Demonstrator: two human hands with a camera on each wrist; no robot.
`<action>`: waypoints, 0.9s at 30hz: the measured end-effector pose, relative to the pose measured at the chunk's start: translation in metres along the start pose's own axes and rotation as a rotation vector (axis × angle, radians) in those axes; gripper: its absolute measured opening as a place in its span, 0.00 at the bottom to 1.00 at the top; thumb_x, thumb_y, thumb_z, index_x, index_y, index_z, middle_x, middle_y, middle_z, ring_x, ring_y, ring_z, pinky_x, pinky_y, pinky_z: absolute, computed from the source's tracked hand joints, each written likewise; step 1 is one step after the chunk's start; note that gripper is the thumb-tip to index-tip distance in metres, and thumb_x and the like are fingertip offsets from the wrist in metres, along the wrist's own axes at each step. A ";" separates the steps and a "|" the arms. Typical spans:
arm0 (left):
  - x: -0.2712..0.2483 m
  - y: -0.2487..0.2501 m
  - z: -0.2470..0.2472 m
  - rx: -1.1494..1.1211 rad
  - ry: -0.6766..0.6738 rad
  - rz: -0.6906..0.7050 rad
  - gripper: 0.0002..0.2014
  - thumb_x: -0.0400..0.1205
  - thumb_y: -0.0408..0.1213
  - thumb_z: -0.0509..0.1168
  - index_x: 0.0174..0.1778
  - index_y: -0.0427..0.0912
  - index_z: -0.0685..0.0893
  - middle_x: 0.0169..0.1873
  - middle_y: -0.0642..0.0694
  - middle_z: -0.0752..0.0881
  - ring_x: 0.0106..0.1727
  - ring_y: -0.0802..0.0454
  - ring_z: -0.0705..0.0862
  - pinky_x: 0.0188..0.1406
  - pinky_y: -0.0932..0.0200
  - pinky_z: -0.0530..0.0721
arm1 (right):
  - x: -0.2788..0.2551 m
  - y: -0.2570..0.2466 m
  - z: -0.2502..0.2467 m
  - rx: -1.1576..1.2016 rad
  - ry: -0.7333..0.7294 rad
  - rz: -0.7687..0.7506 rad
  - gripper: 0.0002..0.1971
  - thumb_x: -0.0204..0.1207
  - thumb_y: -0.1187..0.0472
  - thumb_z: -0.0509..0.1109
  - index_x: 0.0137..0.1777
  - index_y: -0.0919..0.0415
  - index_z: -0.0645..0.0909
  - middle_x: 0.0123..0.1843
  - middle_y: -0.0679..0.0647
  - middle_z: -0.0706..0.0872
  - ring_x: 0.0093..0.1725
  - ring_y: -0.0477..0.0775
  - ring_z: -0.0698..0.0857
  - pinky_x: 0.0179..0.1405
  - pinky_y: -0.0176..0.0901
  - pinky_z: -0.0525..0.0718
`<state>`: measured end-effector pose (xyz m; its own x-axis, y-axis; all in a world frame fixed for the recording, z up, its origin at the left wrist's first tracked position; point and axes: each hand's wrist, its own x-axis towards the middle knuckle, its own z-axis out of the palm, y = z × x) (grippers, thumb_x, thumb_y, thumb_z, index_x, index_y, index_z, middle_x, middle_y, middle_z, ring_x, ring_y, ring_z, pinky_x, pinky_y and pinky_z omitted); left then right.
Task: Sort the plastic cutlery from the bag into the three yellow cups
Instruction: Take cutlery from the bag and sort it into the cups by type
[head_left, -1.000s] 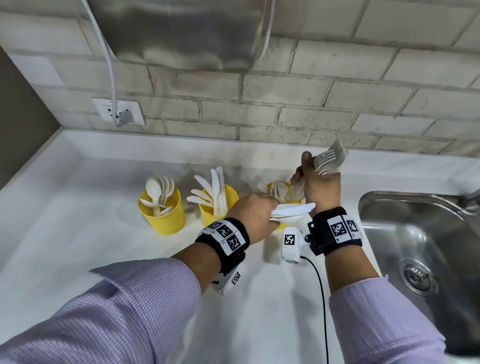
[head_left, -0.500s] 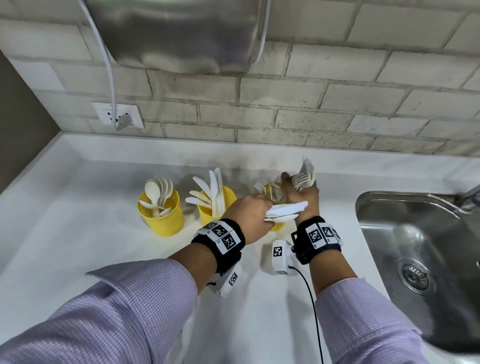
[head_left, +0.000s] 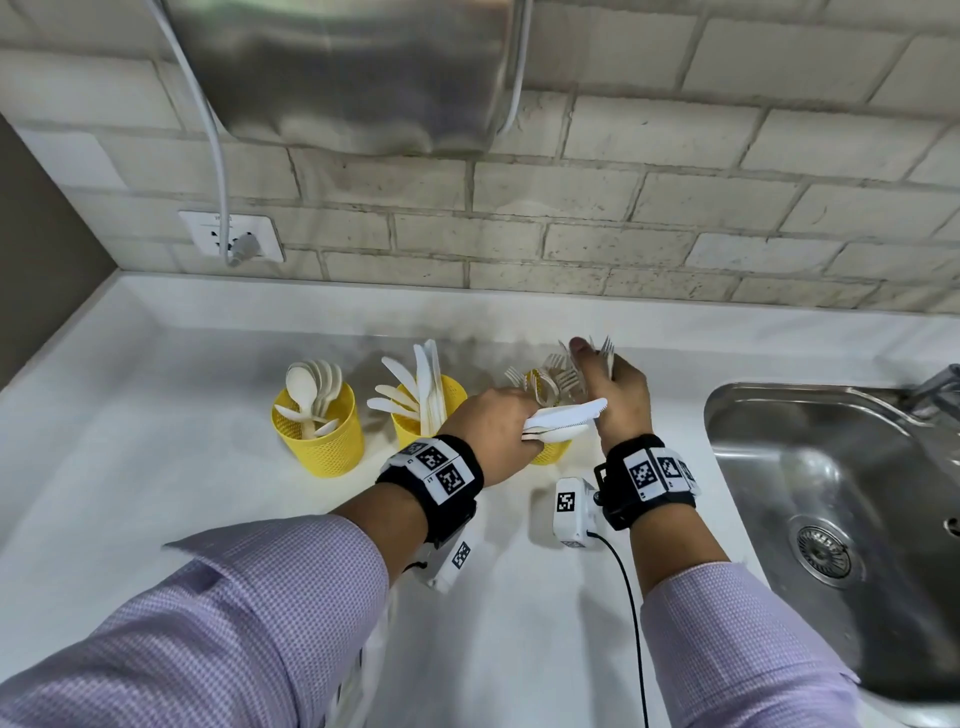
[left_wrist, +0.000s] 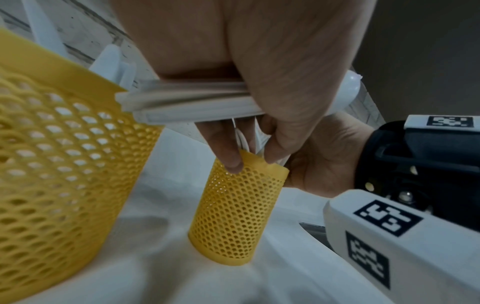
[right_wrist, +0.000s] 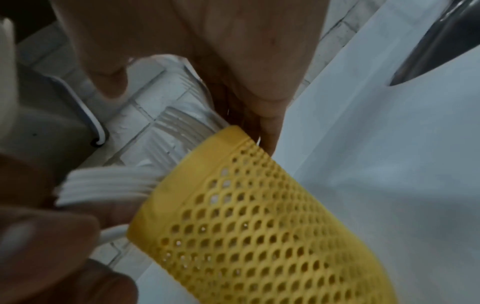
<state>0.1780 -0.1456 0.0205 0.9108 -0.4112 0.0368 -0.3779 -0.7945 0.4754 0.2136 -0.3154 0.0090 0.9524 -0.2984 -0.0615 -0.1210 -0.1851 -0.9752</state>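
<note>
Three yellow mesh cups stand in a row on the white counter. The left cup (head_left: 319, 436) holds spoons and the middle cup (head_left: 415, 423) holds knives. The right cup (head_left: 548, 454) (left_wrist: 233, 216) (right_wrist: 259, 226) holds forks and is half hidden behind my hands. My right hand (head_left: 618, 400) (left_wrist: 319, 160) grips a bunch of white forks (head_left: 607, 353) (right_wrist: 182, 127) at that cup's rim, handles down inside. My left hand (head_left: 493, 426) (left_wrist: 272, 61) grips a bundle of white knives and a spoon (head_left: 566, 415) (left_wrist: 194, 102), lying level just in front of the right cup. No bag shows.
A steel sink (head_left: 831, 493) lies right of the cups, with a tap (head_left: 935, 384) at its far edge. A brick wall behind carries a socket (head_left: 231, 241), a white cable and a steel unit (head_left: 353, 73). Bare counter (head_left: 130, 467) spreads to the left and front.
My right hand has come down with the forks from above the right cup to its rim. My left hand kept its bundle beside the cup.
</note>
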 end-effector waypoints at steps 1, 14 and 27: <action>0.000 0.000 -0.001 0.004 -0.004 0.001 0.12 0.77 0.40 0.69 0.56 0.44 0.89 0.52 0.45 0.88 0.53 0.42 0.86 0.52 0.49 0.85 | 0.001 -0.001 -0.001 0.007 0.026 -0.022 0.28 0.69 0.30 0.71 0.46 0.58 0.88 0.44 0.53 0.94 0.49 0.58 0.92 0.58 0.59 0.88; -0.001 0.004 -0.011 -0.007 -0.005 -0.023 0.03 0.78 0.40 0.69 0.41 0.46 0.83 0.44 0.43 0.88 0.46 0.41 0.85 0.42 0.55 0.79 | 0.001 -0.019 -0.004 -0.680 -0.355 -0.384 0.26 0.93 0.54 0.52 0.88 0.64 0.61 0.90 0.60 0.60 0.89 0.55 0.59 0.82 0.34 0.52; -0.033 0.003 -0.031 -0.504 0.345 -0.201 0.16 0.79 0.40 0.71 0.26 0.51 0.76 0.20 0.58 0.77 0.25 0.58 0.73 0.28 0.60 0.70 | -0.010 -0.015 0.003 -0.996 -0.320 -0.523 0.50 0.72 0.29 0.57 0.89 0.62 0.60 0.89 0.60 0.64 0.85 0.67 0.65 0.82 0.58 0.68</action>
<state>0.1519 -0.1210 0.0478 0.9886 -0.0426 0.1447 -0.1465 -0.4990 0.8541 0.2062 -0.3071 0.0238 0.9609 0.2546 0.1088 0.2762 -0.9102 -0.3087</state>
